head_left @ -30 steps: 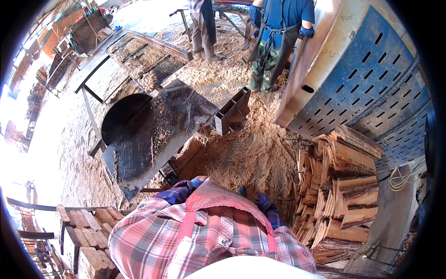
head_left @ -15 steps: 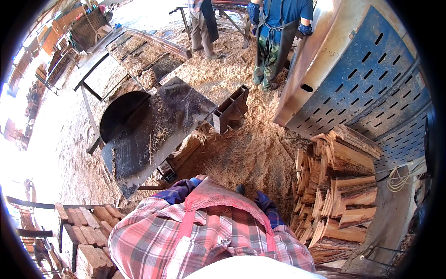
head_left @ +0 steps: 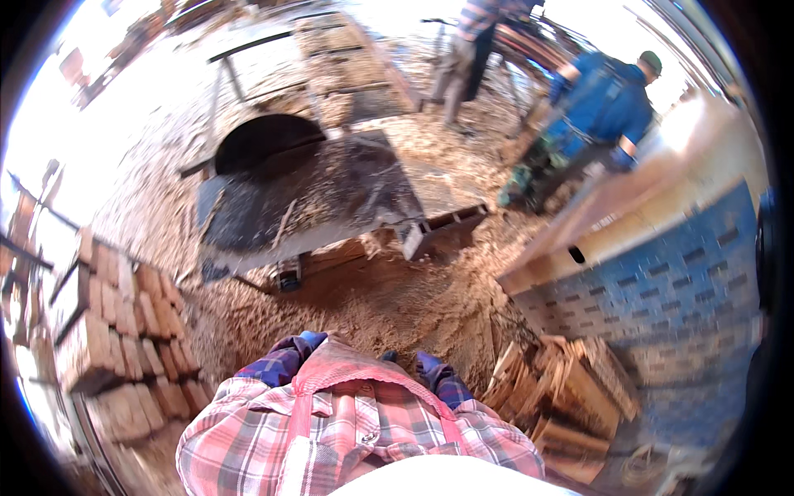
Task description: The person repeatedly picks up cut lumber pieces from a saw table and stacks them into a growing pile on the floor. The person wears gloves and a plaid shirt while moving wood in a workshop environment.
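My left hand, in a blue glove, is at the left edge of my red apron, which partly covers it. My right hand, also in a blue glove, hangs low at the apron's right side; its fingers are too blurred to read. I see nothing held in either hand. Ahead of me stands a dark metal machine table strewn with wood chips, with a large dark half-round disc rising from its far left side. A hollow metal piece juts from its right corner.
Stacked sawn blocks stand at left, rough wood slabs lie at right. A slotted blue metal panel rises beyond them. A co-worker in blue bends at far right; another person stands farther back. Sawdust covers the floor.
My view has turned to the right, with the machine table now squarer ahead. The co-worker in blue has bent forward. Both my hands stay low beside the apron.
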Demonstrator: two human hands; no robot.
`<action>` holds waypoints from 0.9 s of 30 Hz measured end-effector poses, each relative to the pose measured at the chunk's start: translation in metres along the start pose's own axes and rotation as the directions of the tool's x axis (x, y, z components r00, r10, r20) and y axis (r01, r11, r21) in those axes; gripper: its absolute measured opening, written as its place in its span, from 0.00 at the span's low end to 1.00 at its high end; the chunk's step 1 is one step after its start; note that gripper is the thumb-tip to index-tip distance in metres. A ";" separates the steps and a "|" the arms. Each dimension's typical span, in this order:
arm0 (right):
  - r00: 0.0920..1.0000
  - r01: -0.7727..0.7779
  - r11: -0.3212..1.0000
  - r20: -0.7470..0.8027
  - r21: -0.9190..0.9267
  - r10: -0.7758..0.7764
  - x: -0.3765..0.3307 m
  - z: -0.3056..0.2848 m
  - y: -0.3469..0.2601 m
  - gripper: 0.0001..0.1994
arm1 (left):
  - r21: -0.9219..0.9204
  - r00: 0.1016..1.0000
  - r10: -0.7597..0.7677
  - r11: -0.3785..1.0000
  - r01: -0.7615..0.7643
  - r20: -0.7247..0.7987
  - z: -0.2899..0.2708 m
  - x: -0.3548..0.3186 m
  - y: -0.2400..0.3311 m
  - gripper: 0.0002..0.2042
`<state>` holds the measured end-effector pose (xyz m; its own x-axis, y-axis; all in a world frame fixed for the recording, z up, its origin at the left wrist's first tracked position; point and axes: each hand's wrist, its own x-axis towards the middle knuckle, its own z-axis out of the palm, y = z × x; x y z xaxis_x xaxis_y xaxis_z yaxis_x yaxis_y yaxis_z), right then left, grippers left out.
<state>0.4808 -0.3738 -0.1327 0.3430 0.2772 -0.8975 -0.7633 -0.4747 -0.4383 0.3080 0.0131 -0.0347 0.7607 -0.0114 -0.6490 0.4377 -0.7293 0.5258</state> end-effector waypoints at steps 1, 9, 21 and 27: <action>0.997 0.037 0.995 0.075 -0.094 -0.030 -0.007 0.018 -0.027 0.21 | -0.108 0.999 -0.027 0.994 0.022 -0.047 -0.001 -0.027 0.008 0.17; 0.998 0.062 0.979 0.040 -0.192 -0.055 0.042 0.056 -0.115 0.25 | -0.294 0.968 -0.238 0.933 0.208 -0.072 -0.010 -0.117 0.017 0.22; 0.891 0.444 0.610 0.397 -0.656 -0.220 -0.010 0.194 -0.115 0.21 | -0.171 0.952 -0.239 0.963 0.207 -0.193 0.009 -0.097 -0.137 0.19; 0.989 0.134 0.990 0.061 -0.038 -0.132 -0.013 0.252 -0.114 0.25 | -0.087 0.962 -0.235 0.971 0.225 -0.137 0.009 -0.139 -0.202 0.22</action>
<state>0.4253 -0.1125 -0.0583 0.4065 0.3879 -0.8272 -0.6888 -0.4648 -0.5564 0.1092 0.1560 -0.0556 0.6947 0.2539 -0.6730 0.6374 -0.6510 0.4123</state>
